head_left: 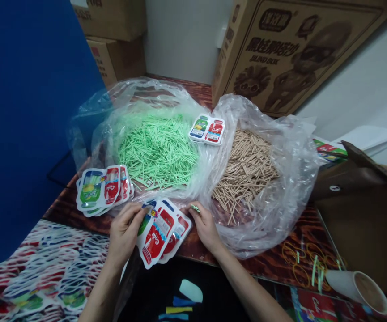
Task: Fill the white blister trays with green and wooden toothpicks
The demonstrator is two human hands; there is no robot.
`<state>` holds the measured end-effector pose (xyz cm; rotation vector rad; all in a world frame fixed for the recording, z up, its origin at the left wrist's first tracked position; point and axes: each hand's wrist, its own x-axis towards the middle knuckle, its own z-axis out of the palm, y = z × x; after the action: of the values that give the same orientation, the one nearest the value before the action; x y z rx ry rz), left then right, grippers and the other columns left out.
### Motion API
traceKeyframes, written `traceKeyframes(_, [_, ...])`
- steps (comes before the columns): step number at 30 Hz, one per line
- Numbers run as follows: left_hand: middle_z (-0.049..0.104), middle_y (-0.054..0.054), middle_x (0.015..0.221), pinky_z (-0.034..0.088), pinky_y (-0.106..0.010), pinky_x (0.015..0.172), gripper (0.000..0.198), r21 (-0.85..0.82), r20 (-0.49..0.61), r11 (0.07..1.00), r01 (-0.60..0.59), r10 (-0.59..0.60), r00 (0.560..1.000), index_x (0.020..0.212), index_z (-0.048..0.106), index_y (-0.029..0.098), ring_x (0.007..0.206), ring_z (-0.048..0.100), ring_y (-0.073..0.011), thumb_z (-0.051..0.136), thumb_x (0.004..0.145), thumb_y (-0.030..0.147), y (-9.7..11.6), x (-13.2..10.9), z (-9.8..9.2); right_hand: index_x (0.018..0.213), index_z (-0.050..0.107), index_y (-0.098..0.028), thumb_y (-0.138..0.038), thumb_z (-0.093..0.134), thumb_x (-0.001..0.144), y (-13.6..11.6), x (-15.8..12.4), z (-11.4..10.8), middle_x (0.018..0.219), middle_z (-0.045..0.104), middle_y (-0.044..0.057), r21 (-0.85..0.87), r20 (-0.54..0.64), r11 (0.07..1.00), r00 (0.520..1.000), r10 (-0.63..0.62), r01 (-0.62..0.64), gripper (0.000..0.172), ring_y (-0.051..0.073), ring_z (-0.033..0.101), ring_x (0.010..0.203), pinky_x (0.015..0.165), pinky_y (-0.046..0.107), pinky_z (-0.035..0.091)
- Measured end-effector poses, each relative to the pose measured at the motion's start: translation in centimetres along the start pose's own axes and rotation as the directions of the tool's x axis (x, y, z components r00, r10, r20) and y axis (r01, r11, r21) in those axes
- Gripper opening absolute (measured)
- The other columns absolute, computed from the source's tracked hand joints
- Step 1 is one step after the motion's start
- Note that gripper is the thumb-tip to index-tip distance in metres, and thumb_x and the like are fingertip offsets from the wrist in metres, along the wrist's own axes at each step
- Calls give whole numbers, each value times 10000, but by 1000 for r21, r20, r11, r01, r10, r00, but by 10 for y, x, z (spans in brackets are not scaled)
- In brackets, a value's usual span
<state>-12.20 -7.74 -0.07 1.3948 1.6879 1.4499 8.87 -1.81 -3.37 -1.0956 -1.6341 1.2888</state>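
Note:
My left hand (126, 230) is closed on a few bottle-shaped printed pouches (159, 235), fanned one over another, with red Cola and green panels. Just right of them, my right hand (206, 227) pinches a small bundle of light green sticks (195, 207), their ends pointing up. Beyond both hands lies a heap of green sticks (161, 150) in a clear plastic bag (146, 87). Brown sticks (247, 170) fill a second clear bag (290, 179) to the right. To the left, a stack of pouches (94, 190) shows sticks through its windows. One more pouch (207, 129) rests between the heaps.
Many pouches (45, 268) are piled at lower left beside a blue panel (28, 112). A large carton (290, 53) stands at the back. At right are an open box (350, 232), a paper cup (357, 288) on its side and rubber bands (300, 273) with loose sticks.

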Motion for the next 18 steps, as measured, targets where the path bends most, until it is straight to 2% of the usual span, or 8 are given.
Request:
traceKeyframes(4, [611,-2,811,441,-211,715,80,-30,-4,1000,9,-9,1000,773,659,183,774,570,-132,611,828,217,-1,2,2,855,576,-203,-310,452,920,-9,7,-3,816,642,20,-26,27,1000,1000,-6,7,176,172,603,773,728,282,463])
traceKeyframes(11, [621,-14,815,440,-238,730,107,-59,56,998,22,-19,998,781,659,185,792,576,-150,585,848,225,-9,3,9,873,568,-205,-309,437,931,-15,25,-13,785,605,9,-106,68,993,997,-38,45,177,163,572,760,723,274,433])
traceKeyframes(15, [622,-15,804,437,-241,731,113,-62,69,998,24,-19,997,771,654,186,789,577,-152,586,850,229,-12,2,12,862,526,-208,-323,433,924,-25,59,-17,690,513,-33,-93,69,996,998,5,1,161,124,496,602,592,233,396])
traceKeyframes(18, [621,-15,808,434,-243,733,110,-61,108,997,38,-31,994,793,659,187,794,579,-151,582,857,232,-12,0,15,770,459,-211,-305,429,915,-33,96,-14,648,491,-44,-188,122,981,992,-18,41,175,118,472,570,569,227,369])
